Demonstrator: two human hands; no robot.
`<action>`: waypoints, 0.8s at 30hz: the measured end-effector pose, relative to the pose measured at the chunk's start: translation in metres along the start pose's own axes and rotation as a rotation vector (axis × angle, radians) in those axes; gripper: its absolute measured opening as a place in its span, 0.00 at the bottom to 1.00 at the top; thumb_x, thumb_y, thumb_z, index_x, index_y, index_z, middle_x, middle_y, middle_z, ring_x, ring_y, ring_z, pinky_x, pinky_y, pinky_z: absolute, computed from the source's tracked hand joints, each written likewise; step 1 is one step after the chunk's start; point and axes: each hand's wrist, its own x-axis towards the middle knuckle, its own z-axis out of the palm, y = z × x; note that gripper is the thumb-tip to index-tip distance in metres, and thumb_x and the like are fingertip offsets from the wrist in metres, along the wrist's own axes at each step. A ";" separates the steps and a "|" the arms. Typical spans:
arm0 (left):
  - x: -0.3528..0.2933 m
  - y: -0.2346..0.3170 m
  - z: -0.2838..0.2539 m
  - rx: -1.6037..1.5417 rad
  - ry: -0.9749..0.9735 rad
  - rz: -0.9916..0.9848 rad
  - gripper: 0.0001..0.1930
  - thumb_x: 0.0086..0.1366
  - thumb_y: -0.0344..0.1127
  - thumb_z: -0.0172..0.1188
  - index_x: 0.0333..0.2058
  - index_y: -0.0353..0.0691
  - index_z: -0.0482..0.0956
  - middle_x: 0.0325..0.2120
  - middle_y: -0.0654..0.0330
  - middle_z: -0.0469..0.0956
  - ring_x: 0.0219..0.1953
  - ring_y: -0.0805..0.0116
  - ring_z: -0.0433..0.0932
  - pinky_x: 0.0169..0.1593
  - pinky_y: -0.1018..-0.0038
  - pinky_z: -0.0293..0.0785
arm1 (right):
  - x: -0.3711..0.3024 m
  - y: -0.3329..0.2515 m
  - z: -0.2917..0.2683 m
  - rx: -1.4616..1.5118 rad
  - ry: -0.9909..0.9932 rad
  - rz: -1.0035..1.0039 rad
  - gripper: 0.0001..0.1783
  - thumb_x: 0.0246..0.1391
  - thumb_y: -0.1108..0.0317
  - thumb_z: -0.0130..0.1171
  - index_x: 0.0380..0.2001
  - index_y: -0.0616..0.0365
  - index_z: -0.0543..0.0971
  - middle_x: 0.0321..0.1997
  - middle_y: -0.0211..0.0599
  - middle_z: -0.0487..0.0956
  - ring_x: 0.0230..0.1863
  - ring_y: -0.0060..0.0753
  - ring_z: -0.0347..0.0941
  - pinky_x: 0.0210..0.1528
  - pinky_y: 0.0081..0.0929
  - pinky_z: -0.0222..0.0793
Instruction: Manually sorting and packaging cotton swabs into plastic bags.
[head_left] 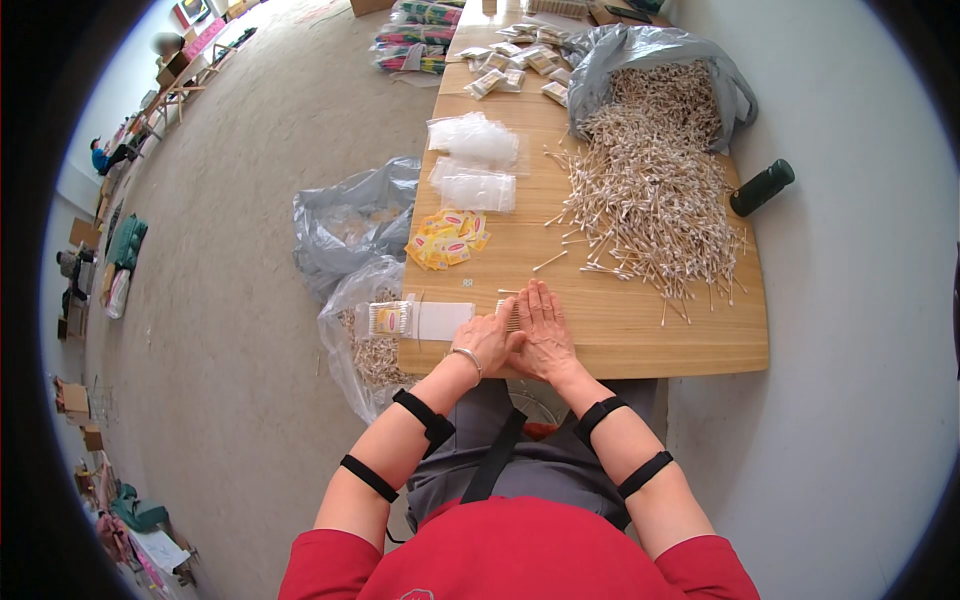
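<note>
A small row of cotton swabs [510, 318] lies on the wooden table [620, 345] near its front edge, between my two hands. My left hand [487, 343] is closed against the left side of this row, thumb towards the right hand. Flat along the row's right side, my right hand [545, 335] has its fingers stretched out, pointing away from me. Both hands touch the swabs and partly hide them. Just left of the left hand are a white card strip [445, 321] and a clear packet of swabs [388, 319] with a yellow label.
A large heap of loose swabs [650, 180] spills from a grey plastic bag [740, 90]. A dark green bottle [762, 188] is by the right edge. Yellow labels [447, 238], clear bags [475, 188] and filled packets [488, 82] lie further back. Plastic bags [350, 230] sit left of the table.
</note>
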 end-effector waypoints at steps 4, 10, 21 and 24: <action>0.006 -0.002 0.000 -0.070 0.072 -0.046 0.27 0.63 0.49 0.52 0.57 0.43 0.60 0.35 0.46 0.78 0.39 0.48 0.77 0.43 0.60 0.72 | 0.001 0.000 -0.002 -0.057 0.007 -0.001 0.57 0.44 0.36 0.52 0.65 0.68 0.46 0.71 0.57 0.40 0.73 0.50 0.29 0.71 0.43 0.25; 0.040 -0.022 0.002 -0.242 0.506 0.046 0.13 0.57 0.34 0.59 0.42 0.42 0.74 0.31 0.52 0.76 0.35 0.53 0.77 0.40 0.63 0.73 | 0.001 -0.005 -0.010 0.006 -0.055 0.033 0.63 0.42 0.27 0.50 0.65 0.67 0.45 0.71 0.56 0.37 0.73 0.50 0.26 0.71 0.43 0.22; 0.050 -0.019 0.032 -0.724 0.706 0.027 0.12 0.60 0.30 0.57 0.43 0.37 0.76 0.42 0.53 0.73 0.44 0.58 0.74 0.48 0.68 0.71 | -0.005 -0.007 -0.006 0.046 -0.062 0.083 0.61 0.44 0.29 0.50 0.66 0.67 0.43 0.72 0.51 0.36 0.73 0.46 0.25 0.71 0.42 0.22; 0.035 -0.023 0.053 -0.811 0.749 0.160 0.17 0.67 0.34 0.48 0.52 0.33 0.70 0.53 0.50 0.69 0.56 0.59 0.68 0.59 0.70 0.61 | -0.003 -0.009 -0.006 0.025 -0.043 0.082 0.59 0.45 0.33 0.51 0.65 0.69 0.44 0.71 0.53 0.38 0.73 0.48 0.27 0.71 0.43 0.24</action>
